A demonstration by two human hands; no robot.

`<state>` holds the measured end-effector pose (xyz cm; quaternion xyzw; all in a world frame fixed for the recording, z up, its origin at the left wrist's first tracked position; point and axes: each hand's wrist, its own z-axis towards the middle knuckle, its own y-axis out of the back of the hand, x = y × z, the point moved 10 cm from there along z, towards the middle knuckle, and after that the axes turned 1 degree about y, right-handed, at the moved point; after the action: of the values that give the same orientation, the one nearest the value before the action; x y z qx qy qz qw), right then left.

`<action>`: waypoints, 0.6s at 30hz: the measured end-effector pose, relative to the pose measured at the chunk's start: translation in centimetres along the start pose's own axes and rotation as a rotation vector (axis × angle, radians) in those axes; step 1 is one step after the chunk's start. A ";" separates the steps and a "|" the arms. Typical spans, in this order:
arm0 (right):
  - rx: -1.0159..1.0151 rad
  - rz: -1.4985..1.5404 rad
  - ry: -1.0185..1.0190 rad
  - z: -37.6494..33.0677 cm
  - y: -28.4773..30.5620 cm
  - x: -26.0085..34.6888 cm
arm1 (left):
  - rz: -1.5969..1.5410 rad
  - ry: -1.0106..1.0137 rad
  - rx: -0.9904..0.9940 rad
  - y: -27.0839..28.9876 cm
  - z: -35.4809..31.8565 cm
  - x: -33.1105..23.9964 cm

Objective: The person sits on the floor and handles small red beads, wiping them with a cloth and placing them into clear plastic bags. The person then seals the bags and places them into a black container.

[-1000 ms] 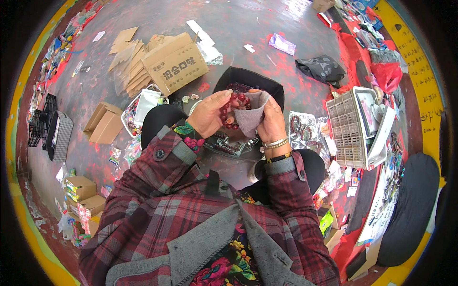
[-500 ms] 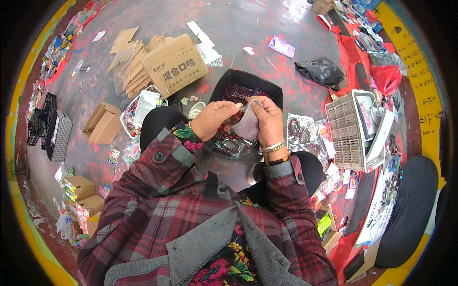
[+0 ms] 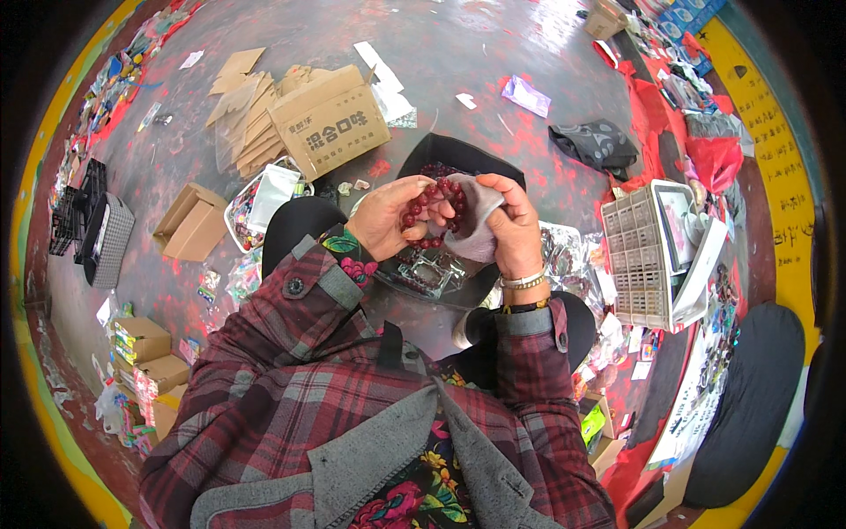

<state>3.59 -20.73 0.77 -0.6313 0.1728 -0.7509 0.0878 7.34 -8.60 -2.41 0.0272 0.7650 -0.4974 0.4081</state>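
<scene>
A string of dark red beads, looped like a bracelet (image 3: 411,214), is in the fingers of my left hand (image 3: 383,220). My right hand (image 3: 517,236) grips a greyish-pink cloth (image 3: 477,220), which hangs against the right side of the beads. Both hands are raised over a black open bin (image 3: 485,159) on the floor between my knees. Inside the bin are more red beads and clear plastic packets (image 3: 432,273), partly covered by my hands.
Flattened cardboard and a carton (image 3: 330,123) lie ahead on the left. A white basket (image 3: 238,220) stands by my left knee. To the right are a tray of packets (image 3: 561,247), a pale plastic crate (image 3: 630,256) and a dark bag (image 3: 595,148).
The red bead loop has come up into my left fingers. My right hand has shifted slightly right and down, and the cloth is now bunched beside the beads.
</scene>
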 end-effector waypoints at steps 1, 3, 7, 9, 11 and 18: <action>0.010 -0.085 0.021 -0.1 -0.2 0.1 | -0.008 0.014 0.013 -0.2 0.0 0.1; 0.029 -0.254 0.064 -0.3 -0.8 0.1 | -0.025 0.043 0.038 -0.7 0.0 0.3; 0.051 -0.548 0.262 -0.4 -2.3 2.4 | 0.053 0.012 0.049 -1.0 -0.2 0.2; 0.057 -0.611 0.328 -0.6 -2.6 3.1 | 0.039 0.007 0.108 -1.0 -0.1 0.3; 0.099 -0.727 0.371 -0.9 -3.4 3.7 | 0.130 0.061 0.031 -0.8 -0.2 0.8; 0.016 -0.690 0.392 -0.8 -3.1 2.7 | 0.310 0.026 -0.063 -0.2 -0.1 1.1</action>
<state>2.61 -18.71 4.27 -0.4962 -0.0421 -0.8439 -0.1994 6.43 -9.00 -2.97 0.1387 0.7719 -0.4039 0.4709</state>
